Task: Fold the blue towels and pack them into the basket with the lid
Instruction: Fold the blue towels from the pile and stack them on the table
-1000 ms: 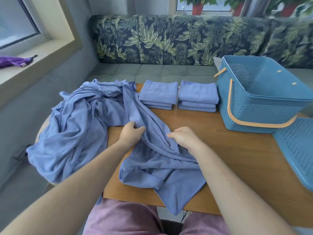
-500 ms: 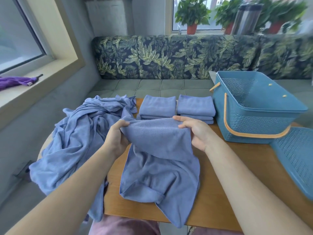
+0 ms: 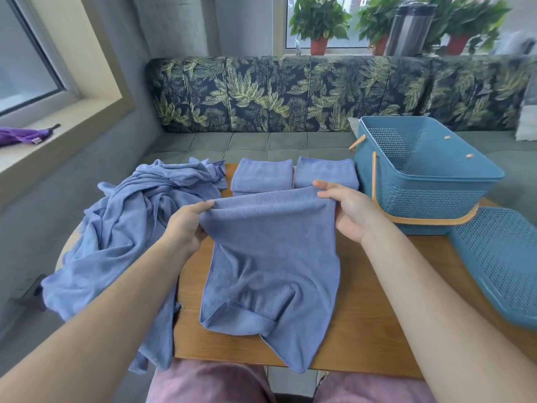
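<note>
I am watching both hands holding up one blue towel (image 3: 270, 257) over the table (image 3: 366, 324): the left hand (image 3: 186, 225) is pinching its top left corner and the right hand (image 3: 348, 210) is gripping its top right corner, its lower end trailing off the near table edge. Two folded stacks (image 3: 293, 175) are sitting behind it, a loose pile (image 3: 130, 228) is lying left, and the basket (image 3: 421, 175) is standing right with its lid (image 3: 502, 263) beside it.

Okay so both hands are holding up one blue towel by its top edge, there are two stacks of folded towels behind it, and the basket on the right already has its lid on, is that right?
Not quite. In the head view the basket is open and looks empty; its lid lies flat on the table beside it. The rest holds: the left hand and right hand hold up one blue towel by its top edge, with two folded stacks behind.
</note>
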Tool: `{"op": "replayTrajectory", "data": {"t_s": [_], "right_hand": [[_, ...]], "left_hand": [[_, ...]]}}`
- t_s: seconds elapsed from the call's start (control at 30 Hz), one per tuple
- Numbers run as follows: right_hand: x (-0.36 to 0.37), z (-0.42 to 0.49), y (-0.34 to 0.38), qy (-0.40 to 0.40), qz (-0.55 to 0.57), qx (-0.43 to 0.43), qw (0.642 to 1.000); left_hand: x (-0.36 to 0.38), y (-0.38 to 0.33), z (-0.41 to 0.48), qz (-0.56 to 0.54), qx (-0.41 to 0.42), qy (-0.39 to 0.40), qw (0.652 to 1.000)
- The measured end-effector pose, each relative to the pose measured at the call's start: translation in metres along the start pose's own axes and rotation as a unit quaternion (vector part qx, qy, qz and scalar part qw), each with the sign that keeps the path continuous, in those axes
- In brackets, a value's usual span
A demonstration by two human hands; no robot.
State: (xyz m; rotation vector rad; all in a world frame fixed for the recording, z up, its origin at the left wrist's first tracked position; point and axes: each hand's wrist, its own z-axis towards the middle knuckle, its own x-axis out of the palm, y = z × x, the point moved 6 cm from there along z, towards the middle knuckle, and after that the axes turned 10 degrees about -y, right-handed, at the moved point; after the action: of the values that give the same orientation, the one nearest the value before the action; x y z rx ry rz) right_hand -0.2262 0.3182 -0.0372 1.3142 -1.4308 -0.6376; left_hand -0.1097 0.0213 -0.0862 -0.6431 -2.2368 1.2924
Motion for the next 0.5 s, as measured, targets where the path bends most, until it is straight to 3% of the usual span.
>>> {"op": "replayTrajectory", "data": {"t_s": [0.23, 0.37, 0.5], "right_hand": [[0.003, -0.012, 0.035, -0.009, -0.051, -0.022, 0.998], [0.001, -0.029, 0.062, -0.035, -0.086, -0.069, 0.993], [0.006, -0.052, 0.099, -0.041, -0.106, -0.141, 0.983]], "left_hand": [[0.008, -0.026, -0.028, 0.032, -0.084, 0.091, 0.992], [0.015, -0.066, -0.040, 0.004, -0.001, 0.128, 0.992], [0.015, -0.122, -0.060, -0.052, 0.124, 0.047, 0.990]]}}
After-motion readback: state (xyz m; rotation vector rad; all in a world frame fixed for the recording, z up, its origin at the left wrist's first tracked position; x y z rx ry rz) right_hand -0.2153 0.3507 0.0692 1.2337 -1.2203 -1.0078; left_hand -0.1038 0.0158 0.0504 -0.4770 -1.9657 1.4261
